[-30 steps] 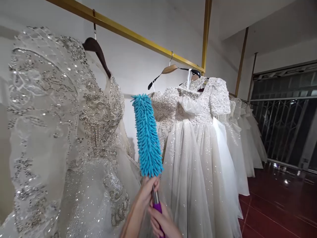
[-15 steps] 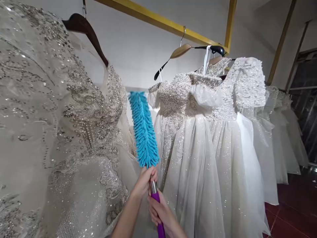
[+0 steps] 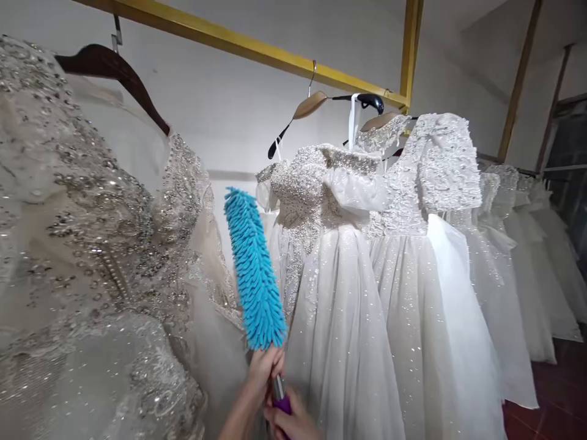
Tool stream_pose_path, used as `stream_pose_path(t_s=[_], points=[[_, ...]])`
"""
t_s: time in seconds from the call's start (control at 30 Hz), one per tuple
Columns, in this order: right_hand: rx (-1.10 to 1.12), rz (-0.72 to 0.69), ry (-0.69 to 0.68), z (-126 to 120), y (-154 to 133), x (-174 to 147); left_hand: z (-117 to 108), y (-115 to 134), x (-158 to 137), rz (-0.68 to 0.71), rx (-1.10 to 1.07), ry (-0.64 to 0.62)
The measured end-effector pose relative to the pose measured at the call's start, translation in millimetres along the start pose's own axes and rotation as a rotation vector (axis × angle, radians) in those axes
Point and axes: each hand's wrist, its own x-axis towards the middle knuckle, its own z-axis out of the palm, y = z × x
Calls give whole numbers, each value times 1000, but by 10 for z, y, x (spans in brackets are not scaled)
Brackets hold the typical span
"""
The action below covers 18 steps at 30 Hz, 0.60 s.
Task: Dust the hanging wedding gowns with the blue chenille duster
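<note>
A blue microfibre duster [image 3: 255, 272] with a fluffy head points up and slightly left, its metal and purple handle below. My left hand [image 3: 265, 366] is wrapped round the handle just under the fluffy head. Lower down, my right hand [image 3: 292, 418] grips the purple part of the handle. Left of the duster hangs a beaded wedding dress [image 3: 114, 244] on a dark brown hanger [image 3: 114, 67]. To its right is a white sparkling gown [image 3: 343, 293] with an off-shoulder bodice. The duster head stands in front of the gap between these dresses; whether it touches either I cannot tell.
A yellow metal rail [image 3: 238, 43] runs overhead, carrying the hangers. A short-sleeved white dress [image 3: 449, 165] and several more gowns [image 3: 527, 244] line the wall further right. Dark red floor tiles [image 3: 545, 403] show at the lower right.
The duster and both my hands sit lower and a little further left in view. The view has shifted, and the left dress has slid leftward in the picture. Both hands keep their grip.
</note>
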Motion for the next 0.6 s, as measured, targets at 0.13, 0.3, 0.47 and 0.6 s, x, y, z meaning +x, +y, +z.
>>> stream_pose_path(t_s=[0.13,0.3,0.47,0.6], points=[[8,-116,-18,-243,-497,-119,496,245,122,61,149,-135],[-30,-260,29,-509,-892,-199,884,415,276,99,92,-192],[-135,-110,141,-838,-624,-320,907,-145,372,3,-108,-145],[-426,-240,251,-1112,-430,-470,978,-485,256,-36,-97,-96]])
